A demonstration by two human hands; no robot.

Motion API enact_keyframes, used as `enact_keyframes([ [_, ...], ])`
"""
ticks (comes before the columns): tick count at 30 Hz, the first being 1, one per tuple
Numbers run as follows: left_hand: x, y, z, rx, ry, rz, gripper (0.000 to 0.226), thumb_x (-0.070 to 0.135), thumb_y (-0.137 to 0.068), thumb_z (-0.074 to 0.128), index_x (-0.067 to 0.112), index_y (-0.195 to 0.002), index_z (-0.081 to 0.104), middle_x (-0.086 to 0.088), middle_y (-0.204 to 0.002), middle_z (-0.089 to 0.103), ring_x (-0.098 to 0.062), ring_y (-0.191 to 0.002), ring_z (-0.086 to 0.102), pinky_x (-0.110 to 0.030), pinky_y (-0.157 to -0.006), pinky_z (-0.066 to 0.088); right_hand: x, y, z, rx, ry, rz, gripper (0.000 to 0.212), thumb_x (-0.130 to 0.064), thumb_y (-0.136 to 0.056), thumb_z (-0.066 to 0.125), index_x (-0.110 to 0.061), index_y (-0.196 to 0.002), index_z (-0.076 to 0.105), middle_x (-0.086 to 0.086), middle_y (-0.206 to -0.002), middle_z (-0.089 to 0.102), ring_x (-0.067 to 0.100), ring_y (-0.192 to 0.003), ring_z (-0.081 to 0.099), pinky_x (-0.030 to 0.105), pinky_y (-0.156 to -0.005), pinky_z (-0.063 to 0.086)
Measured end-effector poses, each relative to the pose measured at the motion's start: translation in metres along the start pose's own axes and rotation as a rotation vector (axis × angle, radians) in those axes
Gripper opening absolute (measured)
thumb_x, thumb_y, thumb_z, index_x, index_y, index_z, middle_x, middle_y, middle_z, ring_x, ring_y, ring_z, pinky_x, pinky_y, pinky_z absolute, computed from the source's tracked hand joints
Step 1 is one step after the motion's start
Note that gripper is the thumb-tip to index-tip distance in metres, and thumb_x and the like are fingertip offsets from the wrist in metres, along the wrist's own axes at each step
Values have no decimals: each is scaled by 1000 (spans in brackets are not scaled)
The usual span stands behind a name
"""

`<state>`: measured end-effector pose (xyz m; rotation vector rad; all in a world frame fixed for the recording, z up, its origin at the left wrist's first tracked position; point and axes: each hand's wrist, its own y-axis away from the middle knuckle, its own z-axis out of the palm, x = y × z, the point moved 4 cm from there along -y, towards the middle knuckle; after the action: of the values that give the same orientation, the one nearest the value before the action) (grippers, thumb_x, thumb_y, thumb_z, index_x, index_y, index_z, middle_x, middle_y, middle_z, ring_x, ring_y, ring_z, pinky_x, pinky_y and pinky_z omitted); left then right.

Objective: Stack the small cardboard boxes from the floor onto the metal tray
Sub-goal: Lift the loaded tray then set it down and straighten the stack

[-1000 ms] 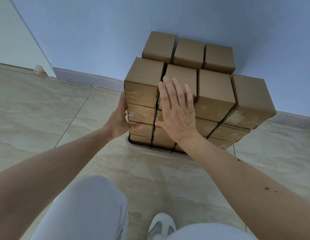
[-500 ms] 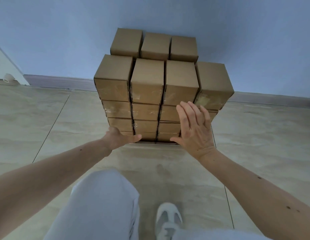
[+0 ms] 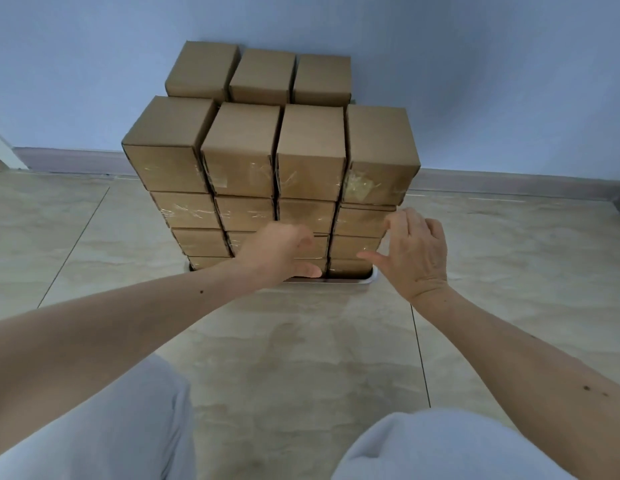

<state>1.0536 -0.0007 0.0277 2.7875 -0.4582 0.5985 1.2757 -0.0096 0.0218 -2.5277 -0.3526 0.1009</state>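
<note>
From the head view, my left hand [image 3: 280,251] hangs loosely curled, holding nothing, just in front of the stacked cardboard boxes [image 3: 267,168]. My right hand [image 3: 414,252] is spread beside the stack's lower right corner. The metal tray [image 3: 369,278] lies below both grips.

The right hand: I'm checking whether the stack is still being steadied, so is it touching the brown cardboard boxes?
Cannot tell. In the head view the right hand overlaps the brown cardboard boxes, hiding any contact or gap.
</note>
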Motion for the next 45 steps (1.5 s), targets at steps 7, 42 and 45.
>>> enact_keyframes([
  [7,57,-13,-40,473,-536,520,73,47,-58,92,15,-117,64,-8,-115,62,-28,-102,57,-40,-81,51,35,-13,7,-56,-107,358,99,-60,-49,91,-4,-116,45,19,-105,57,35,-88,58,43,-70,51],
  [42,87,-74,-37,496,-857,241,127,48,-65,89,15,-159,11,-11,-164,22,-31,-151,22,-57,-118,27,46,-50,33,-325,-591,361,116,-38,-70,90,-13,-157,17,6,-144,54,26,-127,56,41,-94,51],
  [45,88,-74,-38,503,-856,261,128,50,-65,88,14,-158,9,-11,-164,22,-30,-151,24,-57,-118,27,46,-50,31,-316,-573,366,118,-39,-69,90,-14,-158,16,6,-145,52,27,-129,54,41,-94,50],
])
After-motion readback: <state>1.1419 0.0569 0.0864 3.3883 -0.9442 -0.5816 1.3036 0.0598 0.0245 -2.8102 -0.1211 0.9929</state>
